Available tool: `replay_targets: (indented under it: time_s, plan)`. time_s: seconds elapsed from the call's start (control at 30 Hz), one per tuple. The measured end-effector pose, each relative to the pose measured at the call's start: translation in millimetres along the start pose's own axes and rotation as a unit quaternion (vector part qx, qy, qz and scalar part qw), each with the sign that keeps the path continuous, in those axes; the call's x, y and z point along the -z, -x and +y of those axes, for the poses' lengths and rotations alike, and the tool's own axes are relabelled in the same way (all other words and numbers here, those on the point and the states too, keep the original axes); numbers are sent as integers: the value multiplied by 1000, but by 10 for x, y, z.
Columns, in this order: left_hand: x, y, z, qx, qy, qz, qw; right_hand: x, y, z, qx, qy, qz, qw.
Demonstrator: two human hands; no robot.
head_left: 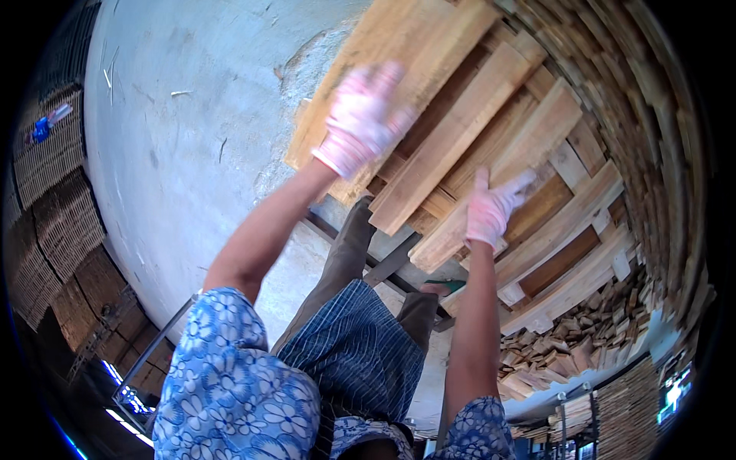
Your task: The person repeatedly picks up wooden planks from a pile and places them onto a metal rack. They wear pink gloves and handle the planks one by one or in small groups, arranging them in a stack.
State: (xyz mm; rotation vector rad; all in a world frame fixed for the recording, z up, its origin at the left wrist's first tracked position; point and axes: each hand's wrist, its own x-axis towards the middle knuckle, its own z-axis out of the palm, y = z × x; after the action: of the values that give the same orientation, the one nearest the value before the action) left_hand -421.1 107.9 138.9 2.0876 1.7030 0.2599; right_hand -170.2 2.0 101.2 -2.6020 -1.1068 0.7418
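Observation:
A stack of wooden boards point(460, 123) lies in spaced rows in front of me, crossed by other boards underneath. My left hand point(362, 119), in a pinkish-white work glove, is over the wide board point(414, 50) at the stack's left side. Its fingers are spread and a little blurred; whether the palm presses on the wood I cannot tell. In a matching glove, my right hand point(493, 205) is at a narrower board point(502, 161) farther right. Its thumb and fingers are stretched apart, and no grip around the board shows.
Tall stacks of thin boards point(644, 115) curve along the right side. Short wood offcuts point(575, 337) are heaped at the lower right. A dark metal frame point(391, 261) passes beneath the boards, near my feet. Stacked slatted wood point(54, 222) stands at the far left, beyond the grey concrete floor point(184, 138).

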Motion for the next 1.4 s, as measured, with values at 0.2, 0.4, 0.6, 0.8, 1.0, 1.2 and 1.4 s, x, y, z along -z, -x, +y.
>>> replay_targets:
  time_s: [0.2,0.4,0.6,0.8,1.0,1.2,1.4]
  plan:
    - [51,-484,-1065,308,113,-189,925,-58,48,-272,-48,-67,-51,995]
    - [-467,-302,-1958,-33,-217,-214,952,-536,311,-894,-16,24,-47,999]
    - [-355,-508,-2232,113,-17,-100,988,360,311,-714,-36,-192,-199,960]
    - [-37,-250,-475,-76,-93,-109,987,1442,416,1303,-62,-43,46,996]
    - [-509,-7,912,55,-161,-321,932,1673,-257,3317,-204,159,58,964]
    - [-465,-139,730,71,-216,-360,905,1730,-308,2846,-173,74,25,982]
    - [-353,-126,1105,137,-194,-399,885,1679,344,2411,-36,-45,41,997]
